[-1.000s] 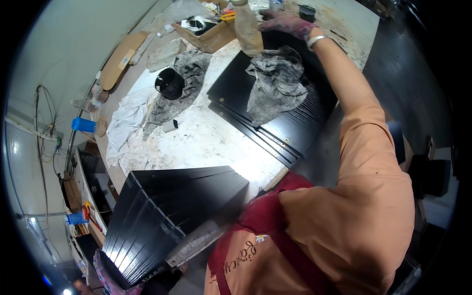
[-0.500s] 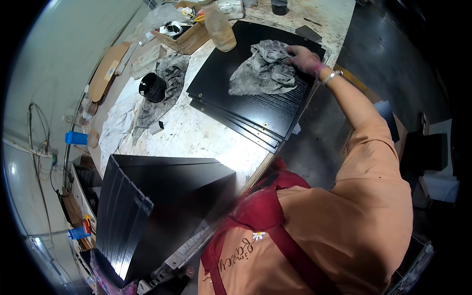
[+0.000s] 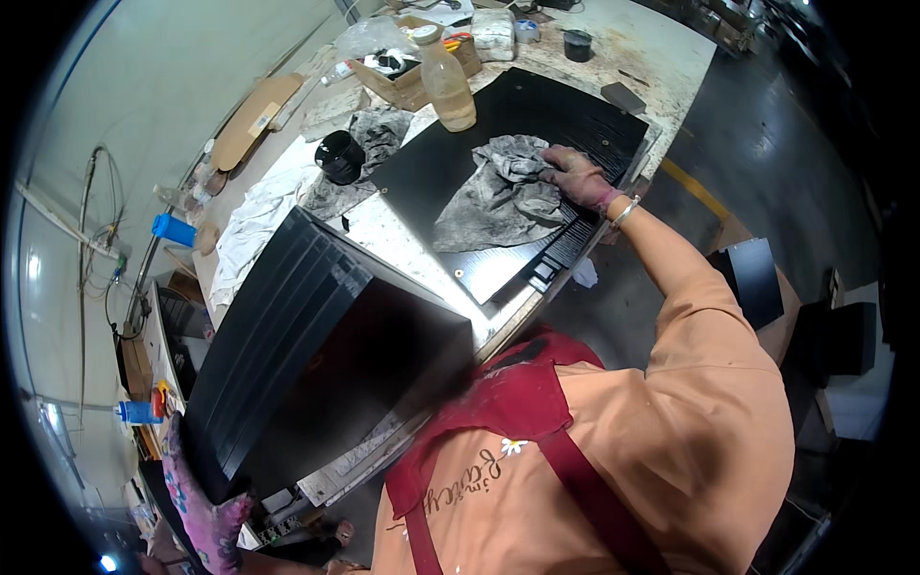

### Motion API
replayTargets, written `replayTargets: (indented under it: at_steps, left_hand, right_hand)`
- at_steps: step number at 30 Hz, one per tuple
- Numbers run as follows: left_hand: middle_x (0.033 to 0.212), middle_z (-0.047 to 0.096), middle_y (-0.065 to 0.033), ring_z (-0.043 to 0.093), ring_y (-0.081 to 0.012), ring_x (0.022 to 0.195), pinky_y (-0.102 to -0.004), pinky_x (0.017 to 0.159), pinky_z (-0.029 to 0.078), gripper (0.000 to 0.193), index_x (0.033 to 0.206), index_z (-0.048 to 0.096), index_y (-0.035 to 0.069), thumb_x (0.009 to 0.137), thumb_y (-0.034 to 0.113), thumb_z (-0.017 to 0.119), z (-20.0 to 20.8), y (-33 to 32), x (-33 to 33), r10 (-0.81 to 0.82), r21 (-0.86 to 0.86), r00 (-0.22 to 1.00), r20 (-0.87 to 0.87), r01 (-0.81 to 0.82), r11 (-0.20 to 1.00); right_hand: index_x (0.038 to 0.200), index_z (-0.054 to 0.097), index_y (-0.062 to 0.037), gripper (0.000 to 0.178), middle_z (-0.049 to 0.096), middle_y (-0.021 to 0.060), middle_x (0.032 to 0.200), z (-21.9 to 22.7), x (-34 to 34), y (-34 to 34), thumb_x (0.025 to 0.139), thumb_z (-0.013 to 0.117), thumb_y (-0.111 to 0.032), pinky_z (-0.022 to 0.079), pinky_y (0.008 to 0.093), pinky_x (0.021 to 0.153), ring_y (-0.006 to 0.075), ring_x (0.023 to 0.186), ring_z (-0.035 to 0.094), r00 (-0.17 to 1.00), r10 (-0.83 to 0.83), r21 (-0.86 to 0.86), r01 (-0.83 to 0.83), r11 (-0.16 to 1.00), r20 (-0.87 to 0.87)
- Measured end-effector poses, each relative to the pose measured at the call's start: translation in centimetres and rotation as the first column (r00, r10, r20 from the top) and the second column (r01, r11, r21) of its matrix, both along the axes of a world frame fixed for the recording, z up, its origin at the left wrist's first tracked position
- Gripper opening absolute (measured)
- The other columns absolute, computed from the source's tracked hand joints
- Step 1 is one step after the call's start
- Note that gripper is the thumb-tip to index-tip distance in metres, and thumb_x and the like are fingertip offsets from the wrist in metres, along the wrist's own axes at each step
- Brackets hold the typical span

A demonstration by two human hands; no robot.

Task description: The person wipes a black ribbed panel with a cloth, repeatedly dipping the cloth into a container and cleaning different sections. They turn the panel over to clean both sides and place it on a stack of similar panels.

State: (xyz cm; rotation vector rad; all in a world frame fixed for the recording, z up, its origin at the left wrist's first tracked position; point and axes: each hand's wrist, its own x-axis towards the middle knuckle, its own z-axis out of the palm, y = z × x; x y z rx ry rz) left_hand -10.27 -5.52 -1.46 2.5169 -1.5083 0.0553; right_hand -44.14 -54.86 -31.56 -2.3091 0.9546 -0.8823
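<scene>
My right hand [image 3: 578,179], stained purplish, is closed on a crumpled grey cloth [image 3: 508,196]. The cloth lies on the top black panel [image 3: 537,101] of a stack on the table. At lower left, my left hand [image 3: 206,513], in a pink floral glove, grips the lower end of several black panels [image 3: 278,316], its thumb and fingers parted around them. These panels stand tilted together at the table's near side, hiding part of the tabletop. A clear bottle [image 3: 448,91] with pale liquid stands by the flat stack's far left edge.
A black cup [image 3: 339,157] sits on grey rags at left, near a white cloth [image 3: 264,225]. Farther back are an open cardboard box [image 3: 393,86], a dark small pot [image 3: 577,45] and a dark block [image 3: 624,99]. Another dark panel [image 3: 752,278] leans at right beyond the table.
The cloth and my right hand have moved nearer across the top panel. The tilted panels have risen and swung, and more of my gloved left hand shows. The whole view has shifted.
</scene>
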Motion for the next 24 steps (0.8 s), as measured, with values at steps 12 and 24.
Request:
replayTargets:
  at_steps: [12, 24]
  left_hand:
    - [0.139, 0.035, -0.0185, 0.034, -0.0327, 0.128, -0.0421, 0.107, 0.024, 0.111, 0.139, 0.029, 0.003, 0.053, 0.058, 0.070, -0.4, 1.9, 0.3, 0.027, 0.059, 0.998, 0.061, -0.030, 0.998]
    - [0.131, 0.044, -0.0208, 0.041, -0.0353, 0.123, -0.0395, 0.105, 0.029, 0.105, 0.135, 0.036, -0.001, 0.052, 0.053, 0.072, 0.3, -2.0, 0.5, -0.027, 0.040, 0.996, 0.084, 0.024, 0.999]
  right_hand:
    - [0.115, 0.057, -0.0008, 0.037, 0.063, 0.0086, 0.099, 3.6, -6.7, -5.2, 0.082, 0.064, -0.016, 0.044, 0.0272, 0.081, 0.0166, 0.090, 0.057, 0.907, -0.406, 0.423, 0.327, 0.845, 0.110]
    - [0.122, 0.050, -0.0013, 0.047, 0.061, 0.0061, 0.105, 25.6, -1.3, 1.7, 0.076, 0.059, -0.007, 0.045, 0.0272, 0.089, 0.0152, 0.100, 0.058, 0.657, 0.384, 0.184, -0.625, 0.759, 0.648]
